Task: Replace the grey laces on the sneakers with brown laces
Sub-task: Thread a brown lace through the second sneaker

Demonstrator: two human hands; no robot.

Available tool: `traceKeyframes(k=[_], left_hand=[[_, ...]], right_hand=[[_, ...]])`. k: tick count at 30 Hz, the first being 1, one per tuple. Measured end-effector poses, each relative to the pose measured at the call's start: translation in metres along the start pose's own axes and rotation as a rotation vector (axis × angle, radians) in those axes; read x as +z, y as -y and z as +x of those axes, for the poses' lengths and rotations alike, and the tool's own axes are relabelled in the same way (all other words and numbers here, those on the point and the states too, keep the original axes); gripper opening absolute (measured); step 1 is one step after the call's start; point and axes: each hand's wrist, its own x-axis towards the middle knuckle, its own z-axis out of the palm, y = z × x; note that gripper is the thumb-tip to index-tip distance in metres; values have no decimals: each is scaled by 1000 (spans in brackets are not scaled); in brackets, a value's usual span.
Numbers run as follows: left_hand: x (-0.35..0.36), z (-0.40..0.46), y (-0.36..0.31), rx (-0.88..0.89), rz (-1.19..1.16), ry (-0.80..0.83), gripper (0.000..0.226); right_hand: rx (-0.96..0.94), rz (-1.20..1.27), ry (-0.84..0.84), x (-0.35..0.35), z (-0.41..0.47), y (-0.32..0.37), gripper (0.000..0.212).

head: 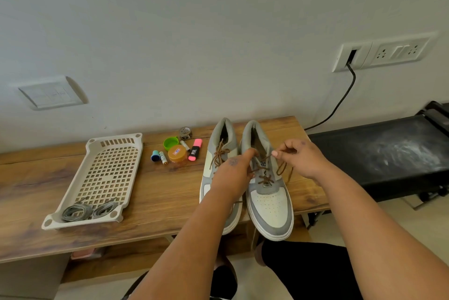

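So both sneakers sit toes toward me on the wooden table (158, 197). The left sneaker (220, 154) already has a brown lace tied in a bow. On the right sneaker (269, 193), my right hand (301, 159) pinches one end of the brown lace (266, 177) between thumb and forefinger, held up just right of the tongue. My left hand (233, 173) sits over the eyelets, fingers curled; looks like it grips the other lace end, but that's half hidden. Left of the sneakers, the grey laces (88, 210) lie coiled in the near corner of a beige tray (107, 166).
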Motion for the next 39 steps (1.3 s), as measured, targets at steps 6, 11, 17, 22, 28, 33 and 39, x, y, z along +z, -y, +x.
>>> traceKeyframes(k=[6,11,17,22,28,33,39], left_hand=[[-3,-1,-2,-14,32,27,45],[-4,-4,-5,-60,-96,82,64],[-33,-9,-4,-167,-220,181,29],[-60,-20,-4,-207,-197,264,33],[-66,-27,-11,-292,-669,180,33],[-71,-34,-28,-268,-872,147,35],[-84,-42,-22,-250,-997,83,28]], right_hand=[[-3,-3,-25,-1,1,0,16],[90,-248,83,-16,-2,0,28],[31,57,-251,-21,0,-1,14],[-155,99,-166,-19,-4,24,52],[-105,-167,131,-10,-19,39,36],[-183,-132,187,0,-33,52,18],[34,-295,58,-14,-25,16,9]])
